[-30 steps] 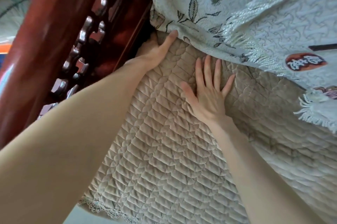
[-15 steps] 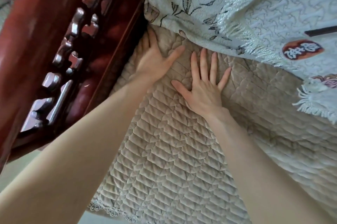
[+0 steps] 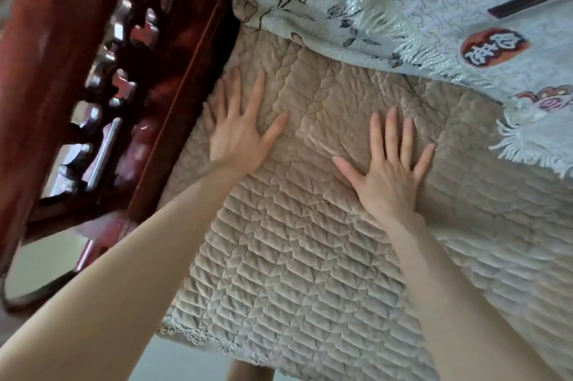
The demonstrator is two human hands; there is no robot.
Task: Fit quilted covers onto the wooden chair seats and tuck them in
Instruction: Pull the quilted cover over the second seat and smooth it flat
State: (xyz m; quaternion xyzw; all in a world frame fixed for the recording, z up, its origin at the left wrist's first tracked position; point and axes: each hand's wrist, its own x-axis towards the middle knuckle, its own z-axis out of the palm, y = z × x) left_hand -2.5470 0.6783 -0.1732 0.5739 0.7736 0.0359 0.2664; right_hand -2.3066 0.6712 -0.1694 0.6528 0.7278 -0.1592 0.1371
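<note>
In the head view, the beige quilted cover (image 3: 294, 256) lies spread out and fills the middle of the picture. The carved dark-red side of the wooden chair (image 3: 102, 86) runs along the cover's left edge. The left hand (image 3: 238, 132) lies flat on the cover just beside that edge, fingers straight and spread wide, holding nothing. The right hand (image 3: 387, 176) also lies palm down on the cover, apart from the left, fingers fanned out and empty. A pale leaf-patterned throw (image 3: 403, 8) with a fringe overlaps the cover's far edge. A lace trim (image 3: 198, 337) lines the cover's near edge
</note>
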